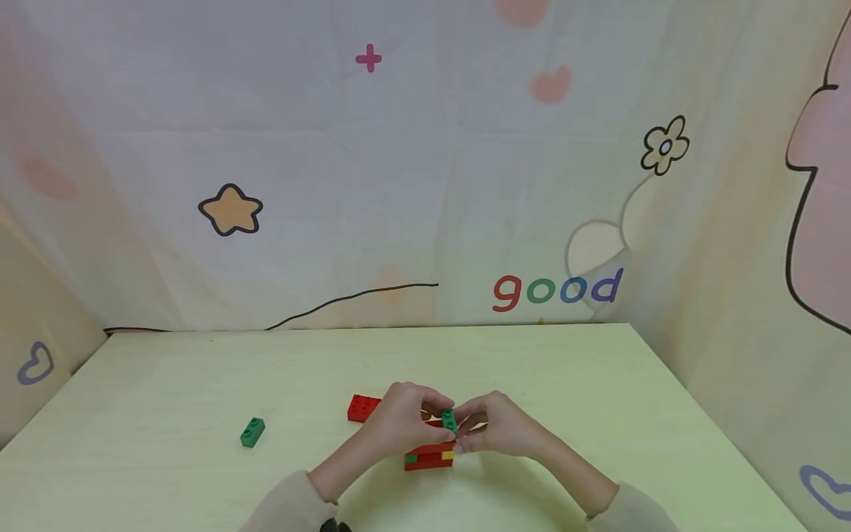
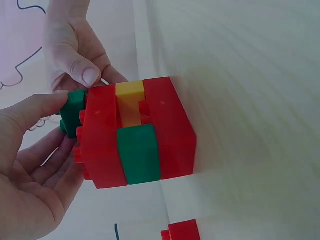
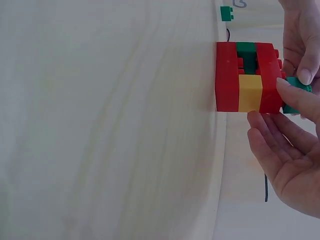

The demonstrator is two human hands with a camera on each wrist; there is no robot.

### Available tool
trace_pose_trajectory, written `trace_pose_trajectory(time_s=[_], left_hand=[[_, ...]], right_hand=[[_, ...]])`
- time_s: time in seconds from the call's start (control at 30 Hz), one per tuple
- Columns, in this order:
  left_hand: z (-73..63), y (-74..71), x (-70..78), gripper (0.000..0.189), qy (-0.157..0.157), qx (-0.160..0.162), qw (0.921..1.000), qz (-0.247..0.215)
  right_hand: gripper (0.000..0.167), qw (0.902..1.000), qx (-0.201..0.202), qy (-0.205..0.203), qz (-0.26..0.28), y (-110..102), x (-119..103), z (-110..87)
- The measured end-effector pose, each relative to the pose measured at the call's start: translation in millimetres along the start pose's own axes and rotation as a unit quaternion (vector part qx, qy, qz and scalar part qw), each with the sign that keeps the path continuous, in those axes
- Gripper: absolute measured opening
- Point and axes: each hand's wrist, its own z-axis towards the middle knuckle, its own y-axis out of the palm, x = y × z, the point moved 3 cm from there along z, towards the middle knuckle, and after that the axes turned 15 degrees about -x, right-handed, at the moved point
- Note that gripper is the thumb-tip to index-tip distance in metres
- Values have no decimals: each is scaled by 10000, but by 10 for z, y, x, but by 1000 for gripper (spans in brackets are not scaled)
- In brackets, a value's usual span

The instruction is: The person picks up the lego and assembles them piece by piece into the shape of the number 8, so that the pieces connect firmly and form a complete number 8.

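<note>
A block stack (image 1: pixel 428 467) of red bricks stands on the table, with a green brick (image 2: pixel 139 155) and a yellow brick (image 2: pixel 131 103) between its red layers. My left hand (image 1: pixel 399 423) pinches a small green two-stud brick (image 1: pixel 449 422) between thumb and fingers at the stack's right end, on top of the upper red brick (image 2: pixel 102 140). Whether it is fully seated cannot be told. At the stack's right end, my right hand (image 1: pixel 499 427) holds the upper red brick's corner, its thumb on the near side and its fingers round the end.
Behind my left hand lies a red brick (image 1: pixel 363 408), partly hidden by it. Another green two-stud brick (image 1: pixel 253 432) lies farther left on the pale table (image 1: pixel 166 384). A printed cloth (image 1: pixel 332 185) hangs along the table's back and sides.
</note>
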Motion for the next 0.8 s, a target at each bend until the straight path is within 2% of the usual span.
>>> trace_pose_trajectory(time_s=[0.2,0.8], left_hand=[[38,-18,41,30,-55,-101,9993,365],[64,-42,1,31,-206,-377,9991,-21]], right_hand=[[29,10000,25,-15,57,3,-2,-1],[32,9999,32,14,-108,-9,4,-8]])
